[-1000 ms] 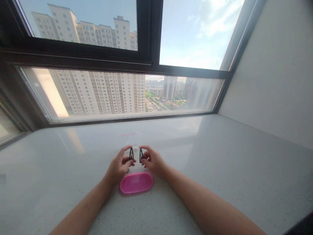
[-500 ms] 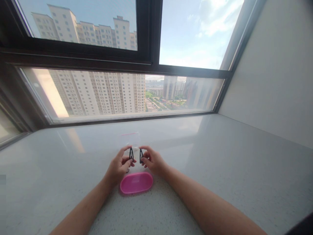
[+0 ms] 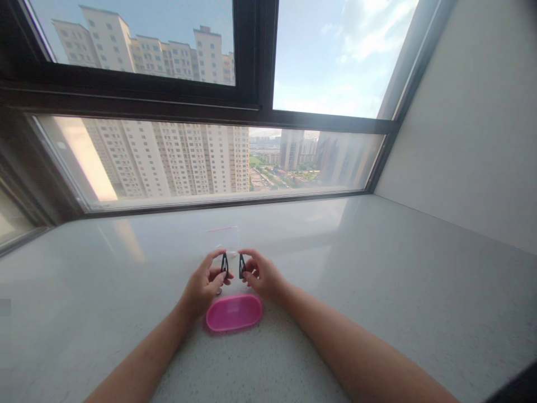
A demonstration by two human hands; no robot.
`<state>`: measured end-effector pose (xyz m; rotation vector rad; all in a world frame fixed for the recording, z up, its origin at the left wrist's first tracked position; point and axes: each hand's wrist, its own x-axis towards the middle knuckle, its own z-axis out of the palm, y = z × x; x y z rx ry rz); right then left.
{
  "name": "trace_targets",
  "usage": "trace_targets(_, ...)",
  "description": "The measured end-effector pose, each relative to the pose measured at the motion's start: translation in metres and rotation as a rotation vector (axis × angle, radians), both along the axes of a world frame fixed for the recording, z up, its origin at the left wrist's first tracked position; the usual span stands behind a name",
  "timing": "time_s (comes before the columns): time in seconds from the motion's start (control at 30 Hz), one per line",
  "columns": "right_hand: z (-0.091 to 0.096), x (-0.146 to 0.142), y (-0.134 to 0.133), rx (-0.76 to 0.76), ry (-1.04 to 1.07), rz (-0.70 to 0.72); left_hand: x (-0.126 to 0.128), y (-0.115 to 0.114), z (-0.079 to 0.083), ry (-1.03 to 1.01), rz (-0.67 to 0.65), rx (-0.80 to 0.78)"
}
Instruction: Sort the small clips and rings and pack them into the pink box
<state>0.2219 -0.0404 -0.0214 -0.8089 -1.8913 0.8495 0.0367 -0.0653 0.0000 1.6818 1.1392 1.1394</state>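
A black snap hair clip (image 3: pixel 225 265) stands upright between the thumb and forefinger of my left hand (image 3: pixel 206 282). My right hand (image 3: pixel 263 274) pinches a second black hair clip (image 3: pixel 242 266) the same way, a small gap to the right of the first. Both clips point upward with their narrow ends at the top. Just below my hands, on the near side, lies a pink oval tray (image 3: pixel 234 313). Beside my left thumb a small dark round object (image 3: pixel 218 291) rests on the surface, partly hidden. I cannot make out its kind.
Behind my hands a clear plastic bag (image 3: pixel 222 235) with a pink seal line lies on the pale speckled sill (image 3: pixel 356 268). A dark-framed window (image 3: pixel 235 204) closes off the far edge. On the right rises a white wall (image 3: pixel 470 140).
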Motion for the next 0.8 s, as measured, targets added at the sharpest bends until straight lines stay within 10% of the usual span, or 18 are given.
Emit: trace_targets(0.8,0.0047,0.0003,-0.0027,0.019,-0.048,-0.028,-0.0001,0.0004,0.0001,-0.012,0.003,-0.030)
